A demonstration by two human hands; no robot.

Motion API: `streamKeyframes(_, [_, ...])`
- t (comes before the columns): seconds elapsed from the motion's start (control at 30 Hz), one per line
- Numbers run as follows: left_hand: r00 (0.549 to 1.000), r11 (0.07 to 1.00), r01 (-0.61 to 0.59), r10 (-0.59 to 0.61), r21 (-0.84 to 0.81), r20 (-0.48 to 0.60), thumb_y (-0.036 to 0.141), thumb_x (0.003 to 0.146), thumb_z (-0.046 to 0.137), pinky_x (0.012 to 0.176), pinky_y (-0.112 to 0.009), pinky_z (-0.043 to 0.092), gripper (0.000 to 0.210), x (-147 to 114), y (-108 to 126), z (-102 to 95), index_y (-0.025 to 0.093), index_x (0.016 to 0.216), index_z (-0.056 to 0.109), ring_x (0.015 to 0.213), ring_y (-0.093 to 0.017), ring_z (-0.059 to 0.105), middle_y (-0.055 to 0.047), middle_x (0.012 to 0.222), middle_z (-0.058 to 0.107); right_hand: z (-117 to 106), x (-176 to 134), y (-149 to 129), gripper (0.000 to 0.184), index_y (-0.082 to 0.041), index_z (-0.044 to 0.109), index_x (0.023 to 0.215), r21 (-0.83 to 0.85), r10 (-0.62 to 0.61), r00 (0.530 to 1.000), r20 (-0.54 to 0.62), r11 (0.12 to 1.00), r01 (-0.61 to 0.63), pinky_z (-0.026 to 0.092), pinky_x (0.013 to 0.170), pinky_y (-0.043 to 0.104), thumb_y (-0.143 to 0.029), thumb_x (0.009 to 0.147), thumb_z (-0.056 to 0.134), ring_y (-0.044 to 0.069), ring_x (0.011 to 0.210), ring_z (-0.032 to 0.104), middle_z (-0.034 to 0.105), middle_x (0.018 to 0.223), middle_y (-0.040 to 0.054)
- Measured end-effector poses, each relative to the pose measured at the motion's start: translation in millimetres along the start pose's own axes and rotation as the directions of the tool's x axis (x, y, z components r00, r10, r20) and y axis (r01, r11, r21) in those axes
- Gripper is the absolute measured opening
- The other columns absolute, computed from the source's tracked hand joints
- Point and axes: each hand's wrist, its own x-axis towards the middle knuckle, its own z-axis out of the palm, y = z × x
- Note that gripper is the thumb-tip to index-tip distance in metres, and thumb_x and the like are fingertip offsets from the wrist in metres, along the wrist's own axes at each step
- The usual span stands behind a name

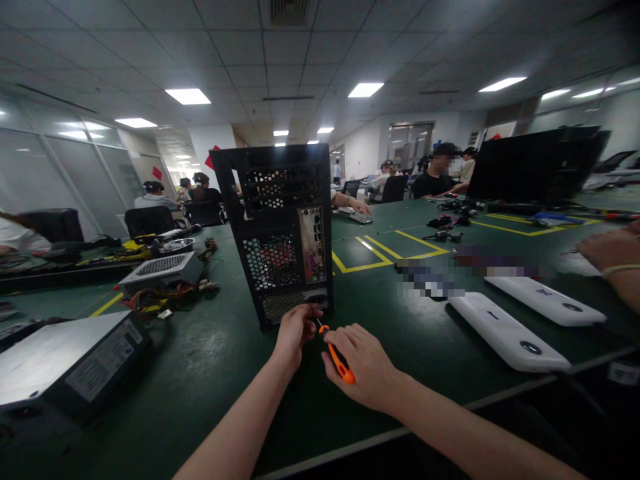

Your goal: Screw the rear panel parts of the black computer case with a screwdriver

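A black computer case stands upright on the green table, its rear panel with ports and honeycomb vents facing me. My right hand is wrapped around the orange-and-black handle of a screwdriver. The thin shaft points up and left, toward the lower right corner of the case's rear. Right at that corner, the fingers of my left hand are pinched together beside the screwdriver's tip. Whatever lies between those fingertips is too small to make out.
Left of the case lie a silver power supply with bundled cables and a larger metal power supply. Two white devices rest at the right. A co-worker's hand is at the right edge; another person's hand shows behind the case.
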Motion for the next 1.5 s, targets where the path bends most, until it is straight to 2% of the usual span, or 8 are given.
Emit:
streamKeyframes(0.17, [1.0,0.999,0.023,-0.023,0.041,-0.01,0.027,0.065,0.049,0.038,-0.016,0.027,0.025,0.2,-0.1,-1.0,0.012,0.083,0.058,0.039,-0.003,0.043,-0.006,0.078,0.062,-4.2,-0.8,-0.9,0.011,-0.018,0.054,0.078,-0.025,-0.053,0.998,0.04,0.998,0.054,0.032,0.062,0.028,-0.014,0.07,0.048,0.015,0.07,0.041,0.046,0.075,0.0037])
streamKeyframes(0.33, [1.0,0.999,0.003,-0.003,0.043,-0.003,0.024,0.065,0.048,0.037,-0.017,0.028,0.021,0.1,-1.1,-0.2,0.013,0.082,0.056,0.038,-0.004,0.043,-0.004,0.074,0.061,-6.2,1.6,-2.9,0.017,-0.017,0.054,0.086,0.005,0.007,1.0,0.01,1.0,-0.007,0.033,0.063,0.029,-0.028,0.075,0.047,0.015,0.069,0.043,0.049,0.075,0.0041])
streamKeyframes(0.7, [1.0,0.998,0.006,-0.005,0.064,-0.003,0.019,0.064,0.047,0.037,-0.016,0.027,0.019,-2.6,0.4,0.5,0.013,0.08,0.055,0.039,-0.003,0.042,-0.004,0.074,0.061,-6.0,-0.5,-2.8,0.012,-0.018,0.055,0.079,-0.032,-0.027,0.998,0.06,0.999,0.029,0.032,0.062,0.029,-0.016,0.068,0.049,0.016,0.071,0.041,0.047,0.076,0.0037])
streamKeyframes(0.93, [0.999,0.997,-0.021,0.023,0.078,-0.026,0.019,0.065,0.045,0.037,-0.016,0.027,0.019,-1.2,-1.0,0.7,0.012,0.08,0.055,0.038,-0.003,0.042,-0.003,0.073,0.06,-6.7,0.9,-3.5,0.017,-0.018,0.054,0.086,0.048,0.017,1.0,0.011,0.999,-0.017,0.033,0.063,0.029,-0.028,0.075,0.045,0.015,0.068,0.044,0.05,0.074,0.0038])
streamKeyframes(1.03, [0.999,0.997,-0.028,0.03,0.075,-0.026,0.02,0.065,0.045,0.036,-0.016,0.026,0.019,-0.4,-1.8,0.8,0.012,0.08,0.054,0.037,-0.003,0.041,-0.003,0.072,0.06,-4.1,-0.3,-2.0,0.022,-0.015,0.049,0.095,0.095,0.047,0.999,-0.007,0.994,-0.046,0.035,0.064,0.029,-0.025,0.076,0.044,0.015,0.068,0.046,0.054,0.078,0.0045])
streamKeyframes(1.23, [0.999,0.998,-0.016,0.018,0.064,-0.034,0.019,0.064,0.046,0.036,-0.016,0.025,0.02,-2.6,-0.2,2.0,0.012,0.081,0.055,0.037,-0.003,0.041,-0.002,0.07,0.06,-4.7,-1.6,-0.6,0.016,-0.018,0.052,0.082,0.077,0.005,1.0,0.014,0.997,-0.006,0.034,0.065,0.031,-0.02,0.066,0.049,0.016,0.071,0.044,0.05,0.076,0.0036])
streamKeyframes(1.37, [0.999,0.998,-0.014,0.017,0.06,-0.049,0.019,0.064,0.046,0.035,-0.017,0.025,0.019,-3.4,1.1,3.3,0.012,0.079,0.055,0.036,-0.003,0.041,-0.002,0.069,0.06,-9.0,0.7,-1.4,0.013,-0.018,0.053,0.081,0.071,0.022,1.0,0.0,0.997,-0.022,0.033,0.064,0.031,-0.026,0.072,0.047,0.016,0.07,0.044,0.049,0.075,0.004])
streamKeyframes(1.5, [0.998,0.997,-0.014,0.019,0.081,-0.057,0.018,0.063,0.046,0.035,-0.017,0.024,0.019,-1.7,0.2,3.0,0.012,0.079,0.055,0.035,-0.003,0.04,-0.002,0.069,0.06,-7.3,0.4,-0.7,0.02,-0.016,0.048,0.095,0.104,0.055,0.997,-0.052,0.993,-0.049,0.033,0.063,0.029,-0.023,0.077,0.043,0.014,0.067,0.047,0.055,0.077,0.0041])
